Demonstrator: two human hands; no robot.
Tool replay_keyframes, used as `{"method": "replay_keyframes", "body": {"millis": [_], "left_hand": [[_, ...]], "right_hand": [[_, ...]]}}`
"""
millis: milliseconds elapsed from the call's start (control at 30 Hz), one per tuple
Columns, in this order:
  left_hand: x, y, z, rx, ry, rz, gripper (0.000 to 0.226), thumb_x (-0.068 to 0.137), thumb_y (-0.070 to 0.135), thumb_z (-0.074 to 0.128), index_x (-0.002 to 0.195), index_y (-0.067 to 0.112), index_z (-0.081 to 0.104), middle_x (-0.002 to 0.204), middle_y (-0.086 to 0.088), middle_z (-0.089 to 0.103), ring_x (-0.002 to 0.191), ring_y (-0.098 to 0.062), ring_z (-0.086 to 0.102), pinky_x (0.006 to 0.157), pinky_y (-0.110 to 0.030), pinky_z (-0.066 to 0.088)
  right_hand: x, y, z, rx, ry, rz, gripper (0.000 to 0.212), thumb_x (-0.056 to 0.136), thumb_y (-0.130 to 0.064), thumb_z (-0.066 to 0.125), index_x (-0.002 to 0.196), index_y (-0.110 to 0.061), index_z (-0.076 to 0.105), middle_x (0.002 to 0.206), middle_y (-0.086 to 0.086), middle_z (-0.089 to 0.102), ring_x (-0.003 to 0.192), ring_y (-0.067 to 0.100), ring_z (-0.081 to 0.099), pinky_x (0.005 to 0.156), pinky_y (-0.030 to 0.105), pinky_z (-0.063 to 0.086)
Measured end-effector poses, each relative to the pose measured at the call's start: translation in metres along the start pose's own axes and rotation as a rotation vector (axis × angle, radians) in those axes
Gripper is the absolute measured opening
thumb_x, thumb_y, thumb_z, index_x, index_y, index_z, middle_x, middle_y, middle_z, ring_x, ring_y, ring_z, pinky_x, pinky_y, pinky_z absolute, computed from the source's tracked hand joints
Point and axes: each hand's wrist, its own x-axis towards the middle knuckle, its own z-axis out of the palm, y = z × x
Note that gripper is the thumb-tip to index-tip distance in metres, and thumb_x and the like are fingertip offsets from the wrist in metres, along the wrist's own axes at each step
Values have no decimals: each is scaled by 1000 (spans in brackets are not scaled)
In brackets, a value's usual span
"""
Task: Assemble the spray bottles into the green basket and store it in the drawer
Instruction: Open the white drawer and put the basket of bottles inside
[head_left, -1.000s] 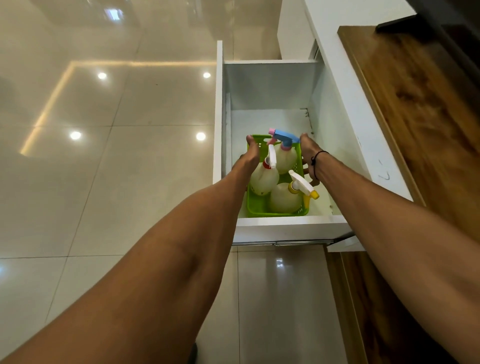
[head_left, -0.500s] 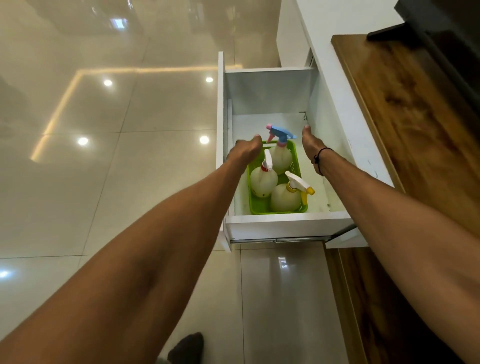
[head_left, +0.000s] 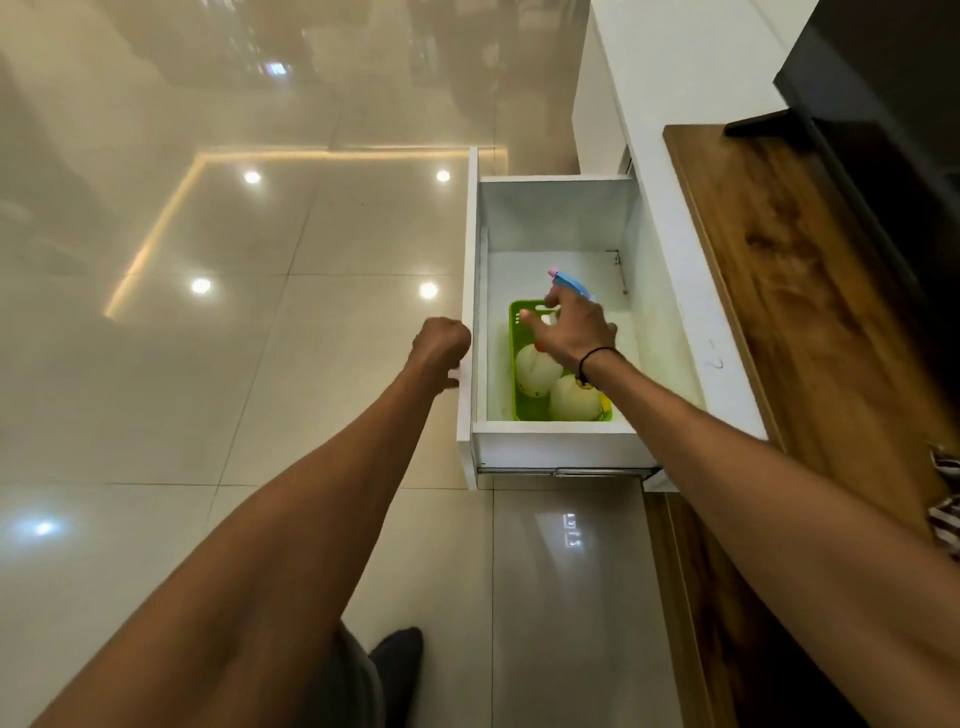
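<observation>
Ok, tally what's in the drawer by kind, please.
Spray bottles: 3, a blue-headed one, one at left, one at the front
Green basket: 1
Total: 4

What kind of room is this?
Probably a room in a home, perhaps a living room: a glossy tiled floor, a white cabinet with an open drawer holding a green basket of spray bottles, and a wooden top.

My left hand (head_left: 441, 345) is curled into a fist, arm stretched forward. My right hand (head_left: 574, 330) reaches out palm down, fingers loosely spread, a black band at the wrist.
</observation>
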Motion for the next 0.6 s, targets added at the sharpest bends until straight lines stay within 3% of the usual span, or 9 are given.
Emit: {"method": "replay_keyframes", "body": {"millis": [100,200,267,433,600], "left_hand": [[-13,-21,-7,-200,-148,-30,39,109,31,39,133,19,67,127,-10,70,117,-29,67,88,-37,57],[-15,-41,-14,-385,-214,-3,58,113,46,22,145,19,61,135,-6,64,113,-20,63,98,-37,51],[-14,-55,-16,-473,-257,12,65,112,52,16,148,18,59,137,-3,62,115,-16,62,99,-37,49],[-20,-80,-1,-475,-321,52,73,109,64,13,156,23,50,157,-1,52,143,-24,51,122,-48,39],[-34,-68,20,-361,-288,90,64,111,58,18,163,26,38,166,-3,42,150,-23,44,123,-48,40]], "right_hand": [[-36,-17,13,-223,-2,-398,42,93,-50,65,121,-20,66,119,5,69,116,27,61,99,44,49],[-64,-17,25,-460,-45,-905,29,96,-38,60,116,-18,68,118,6,69,112,27,61,96,44,47],[-78,-14,34,-536,-86,-1117,24,95,-33,61,111,-16,70,115,7,71,107,28,64,93,44,49],[-86,-6,28,-636,-141,-1215,30,93,-38,67,117,-21,73,127,8,72,118,30,66,100,47,51],[-86,-8,11,-784,-234,-1183,39,98,-39,60,134,-27,66,141,4,64,137,27,53,113,47,42]]}}
